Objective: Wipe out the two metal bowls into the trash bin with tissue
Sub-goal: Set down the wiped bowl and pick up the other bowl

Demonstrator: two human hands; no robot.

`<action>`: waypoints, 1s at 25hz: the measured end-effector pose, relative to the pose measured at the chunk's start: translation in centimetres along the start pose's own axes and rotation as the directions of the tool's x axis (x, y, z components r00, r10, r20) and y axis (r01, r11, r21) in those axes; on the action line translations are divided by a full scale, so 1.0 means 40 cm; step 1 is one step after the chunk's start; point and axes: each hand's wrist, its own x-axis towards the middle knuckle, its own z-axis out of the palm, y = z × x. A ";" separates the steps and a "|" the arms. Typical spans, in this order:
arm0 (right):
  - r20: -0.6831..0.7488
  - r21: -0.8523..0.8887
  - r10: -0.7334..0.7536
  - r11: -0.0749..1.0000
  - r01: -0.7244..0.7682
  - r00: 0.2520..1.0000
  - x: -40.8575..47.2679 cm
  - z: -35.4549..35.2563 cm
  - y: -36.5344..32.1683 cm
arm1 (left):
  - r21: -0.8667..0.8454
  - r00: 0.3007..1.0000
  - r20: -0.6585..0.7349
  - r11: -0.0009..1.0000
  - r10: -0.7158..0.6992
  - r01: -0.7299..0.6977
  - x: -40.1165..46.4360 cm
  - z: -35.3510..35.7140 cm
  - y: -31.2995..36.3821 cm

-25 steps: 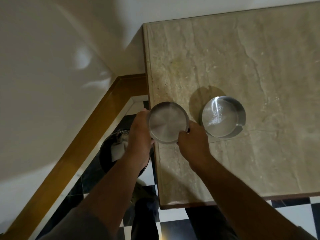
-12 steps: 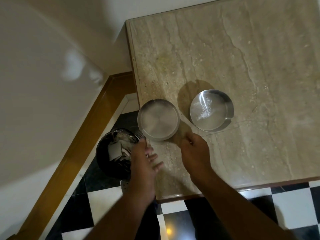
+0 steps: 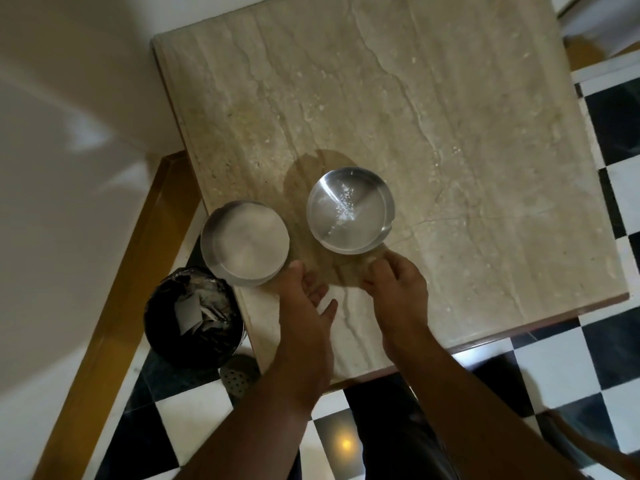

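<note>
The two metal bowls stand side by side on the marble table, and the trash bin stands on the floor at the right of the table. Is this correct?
Not quite. The head view shows the trash bin on the floor at the left of the marble table, below the left bowl. The right bowl does stand beside it on the table.

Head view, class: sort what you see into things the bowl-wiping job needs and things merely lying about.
Job:
left bowl, at the table edge
right bowl, white specks inside
trash bin, on the floor, paper inside
left hand and right hand, both empty

Lying about:
perforated metal disc on the floor
</note>
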 end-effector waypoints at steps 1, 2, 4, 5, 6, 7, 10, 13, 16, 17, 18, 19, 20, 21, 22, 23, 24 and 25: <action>-0.016 0.004 -0.028 1.000 0.028 0.999 0.016 -0.007 -0.009 | -0.016 1.000 -0.003 1.000 0.015 -0.015 -0.006 0.027 0.007; -0.023 -0.006 -0.062 0.998 0.062 0.998 0.032 -0.013 -0.023 | -0.026 0.999 -0.005 0.999 0.034 -0.034 -0.008 0.051 0.013; -0.023 -0.062 -0.148 0.987 0.146 0.989 0.069 -0.014 -0.055 | -0.033 0.995 0.017 0.995 0.099 -0.098 -0.001 0.089 0.025; -0.022 -0.092 -0.197 0.977 0.194 0.980 0.085 -0.011 -0.073 | -0.027 0.990 0.035 0.990 0.139 -0.138 0.006 0.098 0.034; -0.020 -0.122 -0.234 0.965 0.230 0.972 0.099 -0.009 -0.089 | -0.010 0.983 0.047 0.984 0.177 -0.176 0.017 0.107 0.044; -0.021 -0.148 -0.252 0.958 0.247 0.967 0.114 -0.007 -0.101 | 0.008 0.977 0.046 0.978 0.207 -0.208 0.031 0.113 0.055; 0.003 -0.210 -0.232 0.951 0.228 0.973 0.145 -0.008 -0.122 | 0.113 0.973 0.042 0.966 0.228 -0.232 0.065 0.125 0.085; 0.018 -0.295 -0.207 0.934 0.203 0.978 0.157 -0.016 -0.125 | 0.169 0.975 0.079 0.961 0.209 -0.220 0.066 0.129 0.104; 0.032 -0.295 -0.154 0.943 0.157 0.988 0.157 -0.026 -0.133 | 0.166 0.977 0.109 0.966 0.183 -0.200 0.054 0.121 0.124; 0.046 -0.293 -0.150 0.943 0.157 0.988 0.150 -0.028 -0.140 | 0.164 0.976 0.116 0.965 0.186 -0.203 0.045 0.116 0.132; 0.063 -0.305 -0.150 0.938 0.162 0.987 0.140 -0.027 -0.146 | 0.163 0.974 0.114 0.964 0.194 -0.211 0.037 0.109 0.142; 0.079 -0.316 -0.160 0.932 0.177 0.984 0.127 -0.023 -0.152 | 0.167 0.972 0.111 0.961 0.206 -0.222 0.025 0.101 0.154; 0.093 -0.322 -0.171 0.927 0.192 0.981 0.113 -0.018 -0.157 | 0.171 0.970 0.113 0.957 0.217 -0.234 0.014 0.092 0.165; 0.107 -0.316 -0.183 0.926 0.208 0.977 0.096 -0.010 -0.163 | 0.172 0.965 0.120 0.953 0.232 -0.250 0.003 0.077 0.178; 0.121 -0.300 -0.189 0.929 0.218 0.974 0.079 -0.002 -0.168 | 0.175 0.960 0.128 0.948 0.247 -0.267 -0.004 0.060 0.190; 0.138 -0.281 -0.190 0.934 0.223 0.972 0.061 0.014 -0.172 | 0.183 0.955 0.132 0.941 0.264 -0.286 -0.013 0.036 0.207; 0.155 -0.265 -0.193 0.937 0.229 0.969 0.044 0.027 -0.177 | 0.200 0.950 0.140 0.932 0.279 -0.303 -0.014 0.010 0.219; 0.179 -0.258 -0.199 0.936 0.241 0.964 0.026 0.046 -0.179 | 0.215 0.946 0.138 0.924 0.293 -0.317 -0.015 -0.021 0.234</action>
